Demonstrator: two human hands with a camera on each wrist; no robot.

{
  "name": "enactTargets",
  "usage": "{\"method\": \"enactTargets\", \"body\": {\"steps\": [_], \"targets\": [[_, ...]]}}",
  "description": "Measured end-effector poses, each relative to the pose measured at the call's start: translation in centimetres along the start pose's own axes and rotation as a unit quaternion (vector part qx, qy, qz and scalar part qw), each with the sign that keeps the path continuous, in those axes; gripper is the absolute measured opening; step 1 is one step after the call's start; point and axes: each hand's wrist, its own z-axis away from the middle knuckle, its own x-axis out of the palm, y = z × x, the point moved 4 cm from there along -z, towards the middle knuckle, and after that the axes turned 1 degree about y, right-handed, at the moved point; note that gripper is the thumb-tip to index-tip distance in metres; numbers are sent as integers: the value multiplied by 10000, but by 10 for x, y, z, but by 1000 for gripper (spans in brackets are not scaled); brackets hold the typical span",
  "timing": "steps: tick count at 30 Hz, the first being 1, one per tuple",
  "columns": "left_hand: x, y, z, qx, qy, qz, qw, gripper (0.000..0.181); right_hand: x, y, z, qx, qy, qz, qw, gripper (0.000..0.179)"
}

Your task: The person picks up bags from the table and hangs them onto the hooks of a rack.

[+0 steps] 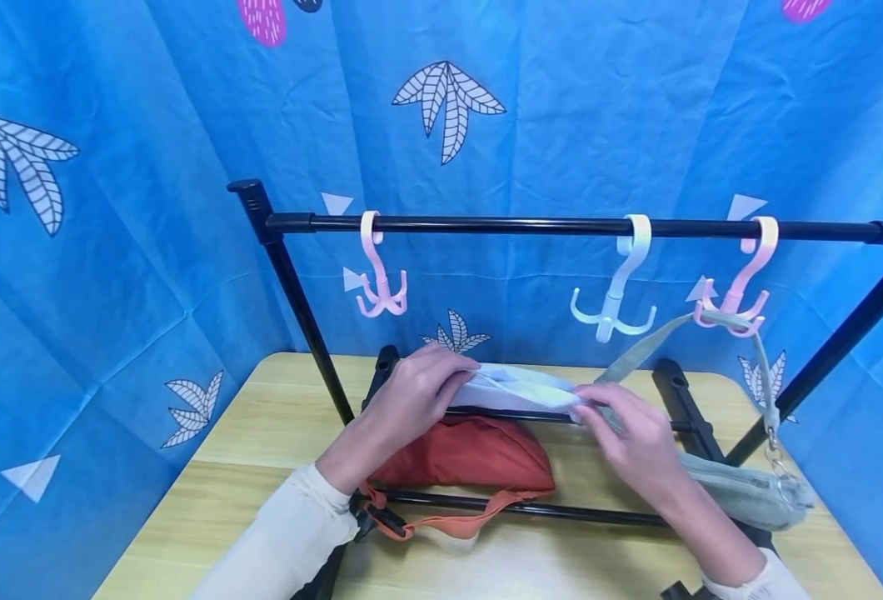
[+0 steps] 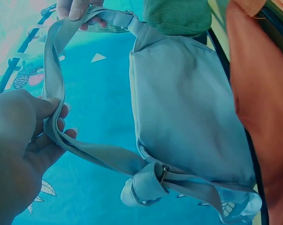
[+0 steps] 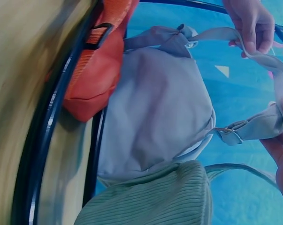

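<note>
A pale blue-grey bag stands behind the rack's lower bars, its buckled, knotted strap raised in a loop. My left hand pinches one part of that strap between thumb and fingers. Farther right, my right hand grips another part, so the strap spans the space between both hands. In the right wrist view, the bag's body lies between a red bag and a green corduroy bag. From the head view, most of the pale bag is hidden behind the strap and hands.
A black rack rail carries a pink hook at left, a white hook and another pink hook at right. The green bag's strap hangs from the right pink hook. Lower bars cross the wooden table.
</note>
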Motion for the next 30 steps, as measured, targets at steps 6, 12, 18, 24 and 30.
{"method": "enactTargets", "body": {"steps": [6, 12, 18, 24, 30], "targets": [[-5, 3, -7, -71, 86, -55, 9999, 15, -3, -1, -7, -32, 103, -120, 9999, 39], [-7, 4, -12, -42, 164, -59, 9998, 15, -7, -3, -11, 19, 169, -147, 9997, 40], [-9, 5, -17, -45, 262, 17, 9996, 16, -11, -4, -15, 70, 236, 73, 9997, 41], [-8, 5, -24, 7, 392, 12, 9992, 17, -14, -3, -17, 198, 338, 225, 9990, 43], [-6, 3, -30, -20, 510, -56, 9987, 18, -16, -2, -18, 392, 426, 198, 9981, 44]]}}
